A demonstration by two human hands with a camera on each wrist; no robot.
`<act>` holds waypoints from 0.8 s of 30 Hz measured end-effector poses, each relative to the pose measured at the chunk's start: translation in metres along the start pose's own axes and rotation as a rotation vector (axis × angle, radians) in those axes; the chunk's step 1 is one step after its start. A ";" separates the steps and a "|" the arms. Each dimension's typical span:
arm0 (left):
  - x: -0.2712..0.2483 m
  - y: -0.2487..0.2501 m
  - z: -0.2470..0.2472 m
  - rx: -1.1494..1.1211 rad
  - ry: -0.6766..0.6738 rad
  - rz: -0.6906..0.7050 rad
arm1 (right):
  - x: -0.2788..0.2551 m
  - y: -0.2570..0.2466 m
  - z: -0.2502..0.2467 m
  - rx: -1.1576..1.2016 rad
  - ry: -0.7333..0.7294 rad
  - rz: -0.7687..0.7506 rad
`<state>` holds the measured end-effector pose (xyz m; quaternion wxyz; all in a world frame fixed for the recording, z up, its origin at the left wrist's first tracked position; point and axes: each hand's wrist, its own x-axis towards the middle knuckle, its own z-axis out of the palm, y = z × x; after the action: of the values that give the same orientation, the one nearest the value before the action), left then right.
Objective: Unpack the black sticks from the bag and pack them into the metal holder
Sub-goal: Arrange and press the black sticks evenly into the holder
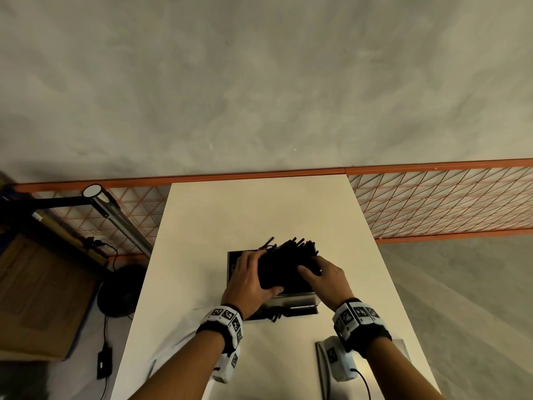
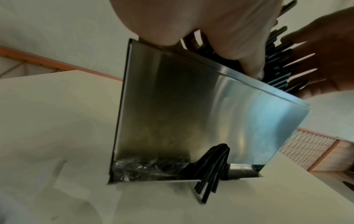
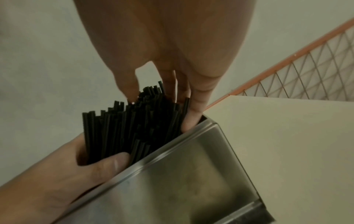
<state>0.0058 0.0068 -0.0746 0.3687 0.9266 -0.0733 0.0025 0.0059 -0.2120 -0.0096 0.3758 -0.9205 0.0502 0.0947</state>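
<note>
A thick bundle of black sticks [image 1: 285, 262] stands tilted in the open top of the metal holder [image 1: 300, 303] at the middle of the white table [image 1: 259, 212]. My left hand [image 1: 251, 277] grips the bundle from the left, thumb [image 3: 109, 163] across its front. My right hand [image 1: 324, 274] holds it from the right, fingers on the stick tops [image 3: 134, 121] and thumb [image 3: 192, 118] inside the holder's rim [image 3: 191, 166]. A few black sticks [image 2: 210, 171] poke out of the slot at the holder's base [image 2: 191, 113], beside crinkled clear plastic [image 2: 143, 167].
A flat metal piece [image 1: 401, 349] lies on the table near my right wrist. An orange wire-mesh fence [image 1: 432, 200] runs behind the table. On the floor to the left are a fan [image 1: 121, 290], a cardboard box [image 1: 37, 298] and a lamp arm [image 1: 98, 197].
</note>
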 end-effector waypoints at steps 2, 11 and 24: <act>-0.002 0.000 0.000 -0.015 0.065 -0.008 | -0.002 0.000 -0.002 0.011 -0.055 -0.009; 0.001 0.001 -0.001 -0.045 -0.055 -0.057 | 0.003 0.002 -0.005 -0.018 -0.266 -0.012; 0.004 0.005 0.002 0.111 -0.150 -0.025 | 0.027 -0.009 -0.005 -0.257 -0.402 -0.113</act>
<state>0.0088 0.0017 -0.0723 0.3104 0.9440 -0.0890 -0.0673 0.0341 -0.2096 -0.0057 0.2626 -0.9247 -0.0895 0.2606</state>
